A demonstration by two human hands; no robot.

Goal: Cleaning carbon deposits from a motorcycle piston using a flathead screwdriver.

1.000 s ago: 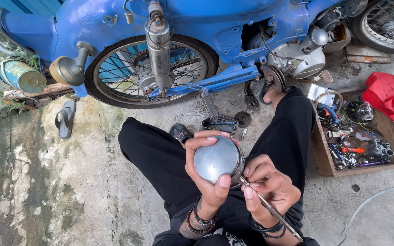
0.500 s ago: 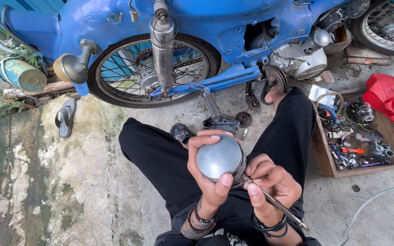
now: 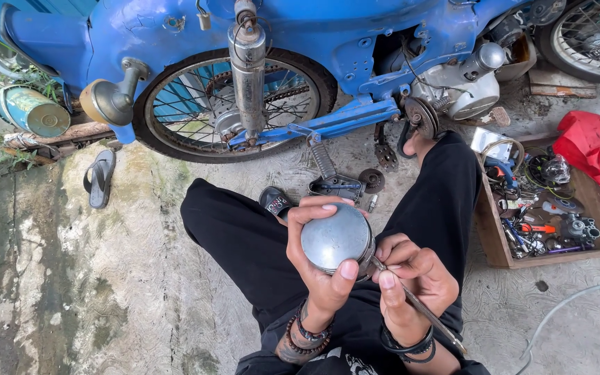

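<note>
Grey metal dome (image 3: 335, 239) sits in left hand's (image 3: 321, 267) grip, thin tool (image 3: 418, 309) touching its rim.

Single head-worn view, pointed steeply down and slightly forward from above the seated person's lap. Close range: hands fill lower centre of frame. Blue motorcycle (image 3: 300, 42) spans the top edge; wooden parts box (image 3: 494, 243) sits right.

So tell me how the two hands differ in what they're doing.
The left hand wraps a round grey metal dome, fingers curled over its rim. The right hand pinches a thin metal tool, whose tip meets the dome's edge. Both wear dark wrist bands.
</note>
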